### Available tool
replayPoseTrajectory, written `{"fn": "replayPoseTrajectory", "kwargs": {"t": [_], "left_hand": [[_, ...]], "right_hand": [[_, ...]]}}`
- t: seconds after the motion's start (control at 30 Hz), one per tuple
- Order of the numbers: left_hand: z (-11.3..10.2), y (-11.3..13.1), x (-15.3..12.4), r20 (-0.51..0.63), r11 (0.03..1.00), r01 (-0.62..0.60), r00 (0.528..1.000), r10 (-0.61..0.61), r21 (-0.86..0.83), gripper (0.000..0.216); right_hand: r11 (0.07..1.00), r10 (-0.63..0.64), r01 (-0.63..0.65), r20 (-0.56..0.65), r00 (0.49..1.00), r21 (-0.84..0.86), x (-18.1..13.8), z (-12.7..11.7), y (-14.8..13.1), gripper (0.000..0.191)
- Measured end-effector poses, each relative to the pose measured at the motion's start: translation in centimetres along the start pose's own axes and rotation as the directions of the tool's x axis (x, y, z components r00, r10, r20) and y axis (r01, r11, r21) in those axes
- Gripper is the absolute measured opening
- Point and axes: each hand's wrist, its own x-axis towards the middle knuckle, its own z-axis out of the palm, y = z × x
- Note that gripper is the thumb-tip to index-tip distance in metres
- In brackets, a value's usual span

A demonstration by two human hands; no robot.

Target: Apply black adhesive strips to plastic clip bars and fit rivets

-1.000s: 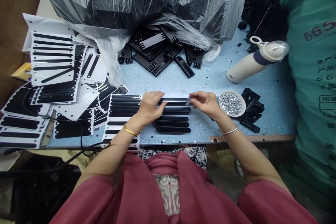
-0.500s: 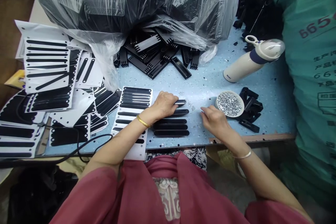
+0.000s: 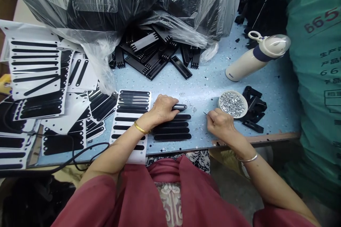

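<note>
My left hand [image 3: 165,109] is closed around a glossy black plastic strip [image 3: 181,107] with rounded ends, its right end sticking out past my thumb. Just below it, several similar black strips [image 3: 173,130] lie stacked in parallel rows. Under my left wrist is a white sheet of black stickers [image 3: 133,103]. To the right, my right hand [image 3: 220,124] is curled shut with a thin dark pointed thing [image 3: 205,113] poking out from the fingertips; the rest of it is hidden. Close beside that hand stands a white bowl [image 3: 246,110] of small shiny metal pieces [image 3: 231,104].
Black plastic parts [image 3: 149,60] are heaped at the back under clear plastic film [image 3: 197,3]. More sticker sheets [image 3: 34,64] and a black cable [image 3: 66,165] lie left. A bottle [image 3: 245,65], black pieces [image 3: 255,106] and a green sack [image 3: 317,71] stand right.
My right hand has turned and curled tighter, and a thin dark tip now shows at its fingers. My left hand still holds the strip, which now sits slightly lower. The view has shifted a little.
</note>
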Motion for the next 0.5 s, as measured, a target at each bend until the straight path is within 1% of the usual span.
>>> {"fn": "replayPoseTrajectory", "kwargs": {"t": [0.1, 0.23, 0.37, 0.5], "left_hand": [[-0.1, 0.1, 0.1, 0.037, 1.000, 0.001, 0.999, -0.002, 0.022, 0.017], [-0.3, 0.2, 0.1, 0.061, 0.999, 0.012, 0.998, -0.015, 0.041, 0.016], [-0.4, 0.2, 0.1, 0.075, 0.999, 0.025, 0.997, -0.029, 0.047, 0.016], [-0.5, 0.2, 0.1, 0.086, 0.999, 0.027, 0.996, -0.031, 0.041, 0.017]], "right_hand": [[0.999, 0.009, -0.011, 0.045, 0.999, 0.046, 0.2, 0.0, 0.2, 0.027], [0.988, 0.017, -0.021, 0.030, 0.999, 0.151, 0.1, -0.3, 0.4, 0.031], [0.988, 0.007, -0.019, 0.079, 0.997, 0.156, 0.6, -0.7, 0.3, 0.030], [0.989, 0.003, -0.022, 0.129, 0.992, 0.149, 1.4, -0.4, 0.4, 0.028]]}}
